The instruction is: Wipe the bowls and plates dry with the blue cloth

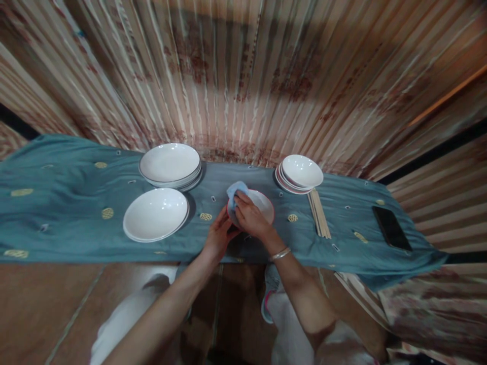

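Left of the plates, a broad stretch of tablecloth [68, 203] lies open to a passing hand. The stacked plates [170, 159] and the pair of shallow bowls [155, 214] in front sit too close together for a clear lane between them. An open strip separates that pair from the small bowl [266, 205], whose near side the left hand [219, 235] blocks, while the right hand [249, 213] and rag [236, 188] obstruct its mouth. To its right, bare fabric reaches the chopsticks [320, 215], with the bowl stack [303, 171] closing off their far end. Another wide gap precedes the phone [391, 228]. Behind everything hangs a curtain [228, 101].
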The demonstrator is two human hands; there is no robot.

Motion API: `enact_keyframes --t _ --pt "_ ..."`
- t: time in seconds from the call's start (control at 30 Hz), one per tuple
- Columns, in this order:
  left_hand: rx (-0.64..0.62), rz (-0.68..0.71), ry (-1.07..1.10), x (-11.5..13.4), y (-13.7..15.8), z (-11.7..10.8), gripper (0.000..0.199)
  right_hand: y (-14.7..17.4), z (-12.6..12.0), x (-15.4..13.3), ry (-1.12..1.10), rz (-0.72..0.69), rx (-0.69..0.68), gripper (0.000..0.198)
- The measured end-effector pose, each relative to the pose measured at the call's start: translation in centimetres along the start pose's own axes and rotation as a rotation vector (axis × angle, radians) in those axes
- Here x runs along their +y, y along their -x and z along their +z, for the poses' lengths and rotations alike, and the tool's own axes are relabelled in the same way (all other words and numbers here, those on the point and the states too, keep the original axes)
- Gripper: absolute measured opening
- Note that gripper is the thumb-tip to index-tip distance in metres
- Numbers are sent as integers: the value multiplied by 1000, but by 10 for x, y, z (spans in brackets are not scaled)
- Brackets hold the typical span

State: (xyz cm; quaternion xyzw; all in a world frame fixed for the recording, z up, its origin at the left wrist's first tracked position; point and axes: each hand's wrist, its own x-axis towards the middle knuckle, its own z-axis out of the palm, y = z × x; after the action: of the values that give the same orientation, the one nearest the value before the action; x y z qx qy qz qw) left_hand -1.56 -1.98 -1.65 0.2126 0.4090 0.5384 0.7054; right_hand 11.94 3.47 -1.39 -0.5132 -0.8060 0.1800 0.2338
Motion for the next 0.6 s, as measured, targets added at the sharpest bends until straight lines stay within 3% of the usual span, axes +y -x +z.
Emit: enact_keyframes --t 0.2,0.43,0.6 --pt "19 4 17 -4 -2 -4 50 11 -12 -10 -177 -117 -133 26" --pt "-30 3 14 -1 -1 -2 50 26 -39 0 -259 -77 -377 22" --pt "-5 -5 -4 -3 -3 -3 53 19 -30 0 -266 -18 -324 12"
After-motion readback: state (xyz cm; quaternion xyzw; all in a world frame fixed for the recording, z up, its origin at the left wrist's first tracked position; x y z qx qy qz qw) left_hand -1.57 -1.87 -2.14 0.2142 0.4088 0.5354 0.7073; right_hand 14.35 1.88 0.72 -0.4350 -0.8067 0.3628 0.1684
